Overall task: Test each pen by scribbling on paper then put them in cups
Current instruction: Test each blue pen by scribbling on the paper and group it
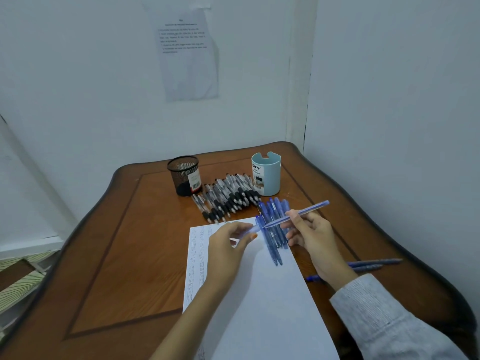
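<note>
I am seeing black pens (228,198) and blue pens (272,245) lying between paper (259,294), mesh cup (185,175) and blue cup (266,175); open tabletop (130,242) is stretching leftward. A wall (389,126) is crowding the right.

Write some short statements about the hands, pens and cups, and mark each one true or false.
1. The right hand holds a blue pen. True.
2. The left hand is empty. False: it pinches a blue cap.
3. The black mesh cup lies on its side. False: it stands upright.
4. The black pens lie in a pile beside the light blue cup. True.
5. The paper is blank. False: scribbles run down its left edge.
</note>
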